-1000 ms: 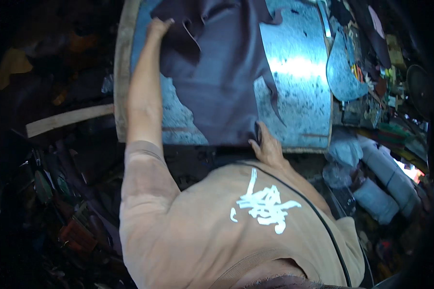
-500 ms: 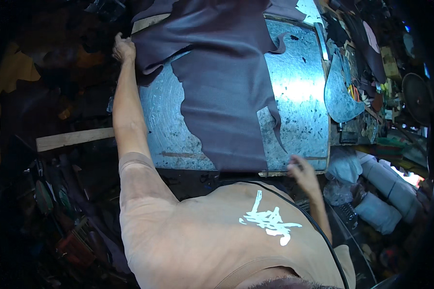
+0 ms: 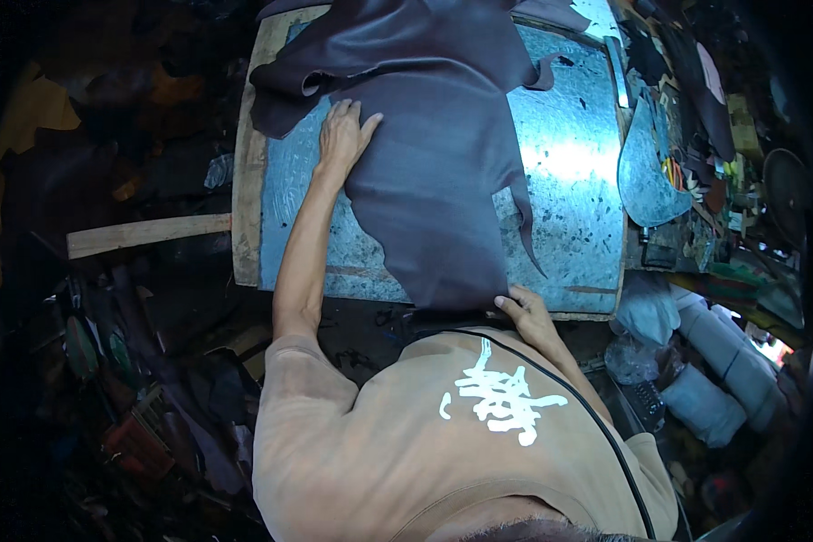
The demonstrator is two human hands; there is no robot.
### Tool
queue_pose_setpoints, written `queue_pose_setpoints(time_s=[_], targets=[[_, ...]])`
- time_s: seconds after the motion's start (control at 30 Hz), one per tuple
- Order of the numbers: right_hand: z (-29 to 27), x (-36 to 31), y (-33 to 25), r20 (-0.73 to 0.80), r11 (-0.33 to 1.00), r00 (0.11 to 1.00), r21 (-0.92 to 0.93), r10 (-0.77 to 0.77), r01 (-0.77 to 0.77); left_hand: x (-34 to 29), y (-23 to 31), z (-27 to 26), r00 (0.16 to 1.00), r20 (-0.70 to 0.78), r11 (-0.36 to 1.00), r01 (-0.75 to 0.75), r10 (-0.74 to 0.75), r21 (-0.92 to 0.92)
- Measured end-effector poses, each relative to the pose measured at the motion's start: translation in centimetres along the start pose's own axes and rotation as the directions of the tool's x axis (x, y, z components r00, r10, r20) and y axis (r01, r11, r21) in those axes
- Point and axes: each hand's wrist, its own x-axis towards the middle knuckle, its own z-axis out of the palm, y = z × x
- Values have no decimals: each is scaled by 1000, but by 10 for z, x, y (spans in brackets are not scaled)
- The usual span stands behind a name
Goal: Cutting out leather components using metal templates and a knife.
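While amid clutter [image 3: 698, 191], leather [image 3: 434, 172] across tabletop [image 3: 569, 226].

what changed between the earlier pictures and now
The left flap of the leather has spread left over the side border of the board since the first picture. Since the second, the left hand has moved right and nearer, from that flap to the leather's left edge; the right hand has moved left, back to its near right corner. The board and wooden strip stayed put.

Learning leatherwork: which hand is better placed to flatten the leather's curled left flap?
Likely the left hand: it is close beside that flap; the right hand is at the near edge of the leather.
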Motion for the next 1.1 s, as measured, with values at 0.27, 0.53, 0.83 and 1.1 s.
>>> queue_pose_setpoints(time_s=[0.27, 0.53, 0.83, 1.1], targets=[[-38, -49, -57, -227, 729, 966, 639, -126, 245, 81, 23, 36, 888, 309, 889, 411, -341, -200], [-35, -42, 1, -103, 892, 976, 434, 192, -130, 101, 6, 64, 978, 97, 926, 205, -183, -317], [-38, 94, -112, -185, 900, 919, -338, -349, 274, 317, -55, -119, 939, -278, 912, -78, 204, 403], [-74, 186, -111, -346, 633, 766, -767, -542, 101, 283, 25, -88, 988, 112, 932, 62, -109, 358]])
